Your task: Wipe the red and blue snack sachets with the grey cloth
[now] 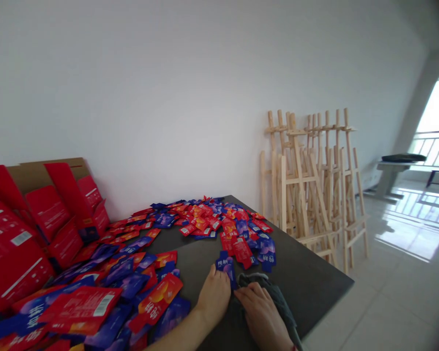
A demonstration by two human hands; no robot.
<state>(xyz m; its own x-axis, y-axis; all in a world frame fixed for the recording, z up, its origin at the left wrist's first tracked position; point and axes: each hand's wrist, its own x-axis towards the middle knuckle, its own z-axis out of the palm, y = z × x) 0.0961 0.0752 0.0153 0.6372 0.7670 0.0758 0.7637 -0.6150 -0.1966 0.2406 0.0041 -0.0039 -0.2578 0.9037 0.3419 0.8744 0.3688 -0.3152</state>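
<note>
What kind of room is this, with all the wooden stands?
Perhaps an art room doubling as a workroom: many wooden easels stand by the wall, and red and blue printed pieces lie heaped on a dark table beside red boxes.

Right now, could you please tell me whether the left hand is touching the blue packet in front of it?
Touching: the head view shows the left hand with its bent fingers lying on the blue packet, no gap visible.
</note>
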